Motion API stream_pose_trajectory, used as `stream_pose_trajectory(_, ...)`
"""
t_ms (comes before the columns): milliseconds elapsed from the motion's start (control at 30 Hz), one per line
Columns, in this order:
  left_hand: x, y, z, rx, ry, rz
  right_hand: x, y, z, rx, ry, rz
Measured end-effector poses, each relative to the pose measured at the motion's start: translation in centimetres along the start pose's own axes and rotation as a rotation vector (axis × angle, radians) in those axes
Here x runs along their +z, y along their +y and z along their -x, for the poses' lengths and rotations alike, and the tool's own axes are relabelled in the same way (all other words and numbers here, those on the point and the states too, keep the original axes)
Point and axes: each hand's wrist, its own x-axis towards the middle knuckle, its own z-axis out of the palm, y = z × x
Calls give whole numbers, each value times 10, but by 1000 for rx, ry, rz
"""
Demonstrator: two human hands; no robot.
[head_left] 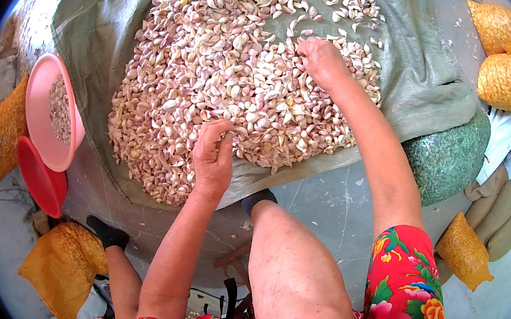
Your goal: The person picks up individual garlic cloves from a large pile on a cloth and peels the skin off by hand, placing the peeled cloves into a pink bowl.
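Note:
A broad heap of loose garlic cloves (194, 89), white to pinkish purple, lies spread over a grey-green woven sheet (414, 64). At the heap's near edge is my left hand (213, 158), its fingers curled together just over the cloves. What it holds, if anything, is hidden. Farther out and to the right, my right hand (322, 61) reaches down among the cloves with fingertips pinched together, next to a thinned patch where the sheet shows. Its fingertips touch the cloves, but I cannot make out what is between them.
On the left stand a pink basin (37, 112) with some cloves inside and a red basin (45, 183). Filled orange mesh bags (64, 257) lie around the floor. A stuffed green sack (448, 157) and several tan rolled bundles (507, 216) sit at right.

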Motion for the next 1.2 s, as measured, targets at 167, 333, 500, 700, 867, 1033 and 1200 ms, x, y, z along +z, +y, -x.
stream_pose_trajectory(167, 4, 1, -2, -54, 17, 51, 9, 1, 2, 20, 105, -138)
stream_pose_trajectory(333, 15, -2, -2, -268, 37, 343, 4, 9, 8, 137, 312, -406)
stream_pose_trajectory(500, 20, 3, -9, -332, 27, 512, 0, 12, 6, 209, 271, -532)
stream_pose_trajectory(700, 28, 14, -22, -654, -16, 843, -27, -42, 30, 346, -114, -1247)
stream_pose_trajectory(867, 29, 18, -36, -859, -25, 1039, -42, -88, 57, 32, -177, -1091)
stream_pose_trajectory(1033, 28, 19, -26, -851, -135, 919, -12, 30, 42, 401, 517, -358)
stream_pose_trajectory(1200, 36, 21, 6, -884, -188, 910, -3, 106, 38, 628, 640, 54)
